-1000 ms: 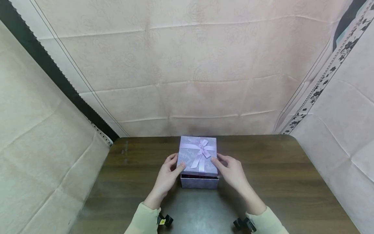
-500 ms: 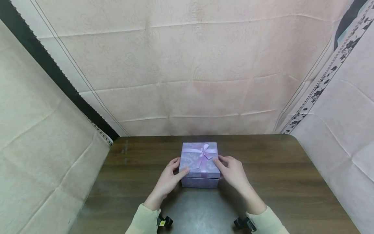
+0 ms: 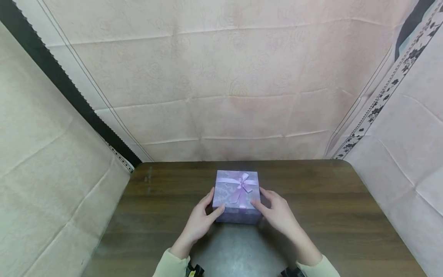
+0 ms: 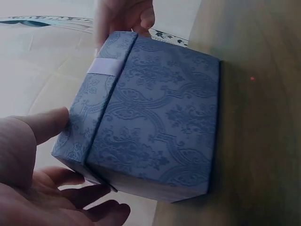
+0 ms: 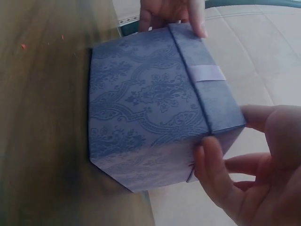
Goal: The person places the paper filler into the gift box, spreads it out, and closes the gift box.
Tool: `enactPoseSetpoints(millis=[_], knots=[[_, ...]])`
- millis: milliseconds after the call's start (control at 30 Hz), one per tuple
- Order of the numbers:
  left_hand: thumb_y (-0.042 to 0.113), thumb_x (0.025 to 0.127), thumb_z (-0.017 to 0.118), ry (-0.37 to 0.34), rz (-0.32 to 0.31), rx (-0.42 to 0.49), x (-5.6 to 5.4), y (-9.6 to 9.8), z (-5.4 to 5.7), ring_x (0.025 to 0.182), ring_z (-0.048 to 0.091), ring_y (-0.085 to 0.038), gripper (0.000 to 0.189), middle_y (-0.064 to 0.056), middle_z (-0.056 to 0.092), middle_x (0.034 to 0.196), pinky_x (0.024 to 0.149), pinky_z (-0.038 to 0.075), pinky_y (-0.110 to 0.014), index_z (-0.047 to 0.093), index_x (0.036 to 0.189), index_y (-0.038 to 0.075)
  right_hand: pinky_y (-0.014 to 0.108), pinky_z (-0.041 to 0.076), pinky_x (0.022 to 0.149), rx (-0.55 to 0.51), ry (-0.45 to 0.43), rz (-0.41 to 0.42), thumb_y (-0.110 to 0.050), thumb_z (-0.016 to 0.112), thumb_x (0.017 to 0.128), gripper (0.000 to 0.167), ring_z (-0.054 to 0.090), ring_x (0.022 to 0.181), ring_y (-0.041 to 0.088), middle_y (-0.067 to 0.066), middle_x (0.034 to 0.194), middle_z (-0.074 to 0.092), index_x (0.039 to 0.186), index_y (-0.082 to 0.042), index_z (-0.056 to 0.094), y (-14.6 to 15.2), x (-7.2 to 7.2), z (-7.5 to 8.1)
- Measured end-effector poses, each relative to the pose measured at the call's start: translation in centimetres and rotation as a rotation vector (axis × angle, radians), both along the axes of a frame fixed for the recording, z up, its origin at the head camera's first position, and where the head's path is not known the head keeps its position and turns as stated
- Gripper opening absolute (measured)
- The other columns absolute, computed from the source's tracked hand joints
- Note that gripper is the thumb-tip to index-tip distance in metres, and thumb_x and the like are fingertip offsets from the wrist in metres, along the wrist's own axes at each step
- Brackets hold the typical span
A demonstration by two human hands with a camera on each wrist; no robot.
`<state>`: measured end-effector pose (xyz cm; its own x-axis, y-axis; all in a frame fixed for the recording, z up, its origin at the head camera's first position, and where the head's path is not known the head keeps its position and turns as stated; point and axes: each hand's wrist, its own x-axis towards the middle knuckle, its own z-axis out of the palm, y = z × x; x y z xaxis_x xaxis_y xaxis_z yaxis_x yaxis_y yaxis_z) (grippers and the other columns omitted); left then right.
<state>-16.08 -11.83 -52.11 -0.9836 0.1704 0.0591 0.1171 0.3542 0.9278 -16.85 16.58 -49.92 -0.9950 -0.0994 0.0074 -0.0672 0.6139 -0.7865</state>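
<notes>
A lilac gift box (image 4: 160, 108) with an embossed floral pattern stands on the table. Its square lid (image 3: 226, 188) sits over the box's top and carries a satin ribbon bow (image 3: 243, 183). From the left side my left hand (image 3: 200, 221) holds the lid, thumb on its top near the front corner, fingers along the side. Opposite it, my right hand (image 3: 278, 215) grips the lid the same way, thumb on top at the right edge. In the right wrist view a small dark red bit shows at the lid's lower edge. What lies inside the box is hidden.
The brown wooden table (image 3: 155, 215) runs out around the box on every side. Pale cloth (image 3: 221, 96) hangs behind it and at both sides. Black wrist cameras (image 3: 195, 271) are strapped at the cuffs of light green sleeves.
The lid came down and toward me, from tilted with a dark gap at the front to seated over the box. Both hands stayed on it and lowered slightly with it.
</notes>
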Motion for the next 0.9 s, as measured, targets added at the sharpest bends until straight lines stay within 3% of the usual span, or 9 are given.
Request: enactPoseSetpoints(millis=[67,133,333,433,600,900], knots=[[0.033,0.103,0.074,0.004,-0.005,0.022,0.1,0.2,-0.3,0.157,0.031,-0.036,0.077,-0.014,0.036,0.170,0.126,0.024,-0.060,0.038,0.165,0.004,0.059,0.049,0.110,0.041,0.044,0.014,-0.048,0.075,0.100,0.076,0.074,0.107,0.034,0.025,0.149,0.059,0.155,0.000,0.054,0.2,0.2,-0.3],[0.031,0.105,0.072,0.011,-0.008,0.040,0.1,0.3,-0.8,0.158,0.031,-0.033,0.074,-0.013,0.036,0.170,0.126,0.024,-0.057,0.038,0.164,0.003,0.061,0.046,0.112,0.050,0.068,0.018,-0.045,0.076,0.100,0.075,0.069,0.122,0.037,0.025,0.146,0.062,0.154,0.001,0.054,0.3,0.4,-0.8],[0.030,0.105,0.072,0.085,0.010,0.000,-0.1,0.3,-1.9,0.157,0.031,-0.026,0.074,-0.009,0.035,0.170,0.126,0.025,-0.053,0.037,0.166,0.007,0.061,0.045,0.113,0.022,0.108,0.049,-0.043,0.078,0.099,0.084,0.066,0.128,0.036,0.024,0.156,0.054,0.163,-0.004,0.042,-0.1,0.3,-1.9],[0.030,0.104,0.074,0.127,-0.017,-0.062,-0.4,0.1,-2.0,0.157,0.029,-0.020,0.078,-0.001,0.029,0.173,0.127,0.025,-0.050,0.033,0.167,0.009,0.063,0.038,0.119,0.043,0.146,0.105,-0.046,0.079,0.097,0.091,0.047,0.147,0.043,0.023,0.165,0.043,0.166,-0.005,0.037,-0.4,-0.1,-2.3],[0.035,0.102,0.076,0.164,-0.072,-0.148,-1.1,-0.5,-1.8,0.156,0.031,-0.020,0.078,0.002,0.028,0.173,0.125,0.030,-0.052,0.038,0.164,0.004,0.059,0.037,0.120,0.095,0.175,0.162,-0.052,0.079,0.095,0.094,0.043,0.150,0.042,0.023,0.167,0.040,0.164,-0.001,0.039,-0.5,-0.9,-2.6],[0.034,0.099,0.080,0.186,-0.059,-0.177,-1.5,-0.7,-2.0,0.154,0.037,-0.023,0.079,-0.012,0.037,0.170,0.123,0.034,-0.052,0.044,0.160,-0.001,0.061,0.043,0.115,0.153,0.157,0.192,-0.059,0.076,0.095,0.093,0.052,0.143,0.043,0.018,0.164,0.045,0.163,-0.005,0.044,-0.1,-1.6,-2.4]])
